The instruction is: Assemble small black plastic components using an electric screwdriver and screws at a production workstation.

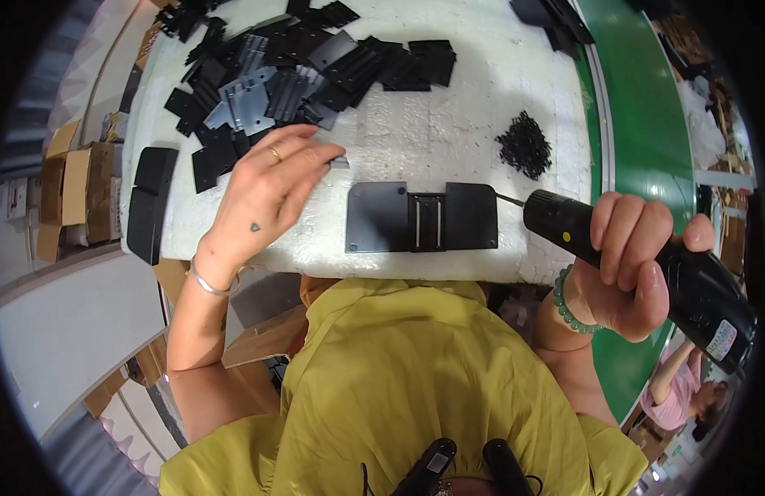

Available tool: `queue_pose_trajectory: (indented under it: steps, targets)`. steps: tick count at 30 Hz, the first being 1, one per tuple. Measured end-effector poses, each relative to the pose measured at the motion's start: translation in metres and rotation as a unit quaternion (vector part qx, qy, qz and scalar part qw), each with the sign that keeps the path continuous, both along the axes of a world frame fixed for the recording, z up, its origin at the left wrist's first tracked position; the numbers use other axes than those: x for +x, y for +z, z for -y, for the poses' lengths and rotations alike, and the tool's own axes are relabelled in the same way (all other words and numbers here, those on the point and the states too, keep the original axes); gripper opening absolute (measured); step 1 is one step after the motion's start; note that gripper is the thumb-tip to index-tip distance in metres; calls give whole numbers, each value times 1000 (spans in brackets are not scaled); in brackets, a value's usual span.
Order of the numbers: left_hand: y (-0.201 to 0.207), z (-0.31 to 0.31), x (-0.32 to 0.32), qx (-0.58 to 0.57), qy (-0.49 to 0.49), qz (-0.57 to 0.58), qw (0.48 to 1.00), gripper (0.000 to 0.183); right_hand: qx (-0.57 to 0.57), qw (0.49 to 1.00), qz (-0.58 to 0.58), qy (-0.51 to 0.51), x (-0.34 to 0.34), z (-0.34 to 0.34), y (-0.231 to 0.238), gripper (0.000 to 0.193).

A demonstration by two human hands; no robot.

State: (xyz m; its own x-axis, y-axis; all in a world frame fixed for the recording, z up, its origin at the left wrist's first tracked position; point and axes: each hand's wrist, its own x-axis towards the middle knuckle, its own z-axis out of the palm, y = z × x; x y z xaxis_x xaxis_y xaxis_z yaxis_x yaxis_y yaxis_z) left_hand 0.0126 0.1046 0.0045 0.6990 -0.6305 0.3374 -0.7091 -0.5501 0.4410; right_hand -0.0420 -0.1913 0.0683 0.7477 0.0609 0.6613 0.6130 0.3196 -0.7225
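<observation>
My right hand [634,264] is wrapped around a black electric screwdriver [564,227]. The tool's thin bit points left, with its tip beside the right end of a black rectangular part [388,218]. That part lies flat near the table's front edge and has a slotted metal-looking strip across its middle. My left hand [271,186] is above the table, to the upper left of the part, with its fingers bent together. A small grey piece [339,163] shows at its fingertips; most of it is hidden. Just beyond this hand spreads a pile of black and grey plates [246,95].
A heap of small black screws [524,145] sits on the white table [449,136] at the right. A long black part [151,205] lies along the left edge. More black parts [556,23] rest far right, beside a green surface [647,107]. Another person [680,388] is at lower right.
</observation>
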Motion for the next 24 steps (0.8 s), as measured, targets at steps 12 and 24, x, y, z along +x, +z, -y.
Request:
queue_pose_trajectory:
  steps: [12,24]
  targets:
    - [23,66,-5,-135,-65,-293,944,28,-28,998,-61,-17,-10,7,1,35]
    - [3,78,-11,-95,-83,-249,960,28,-4,998,-64,-21,-11,16,-6,34]
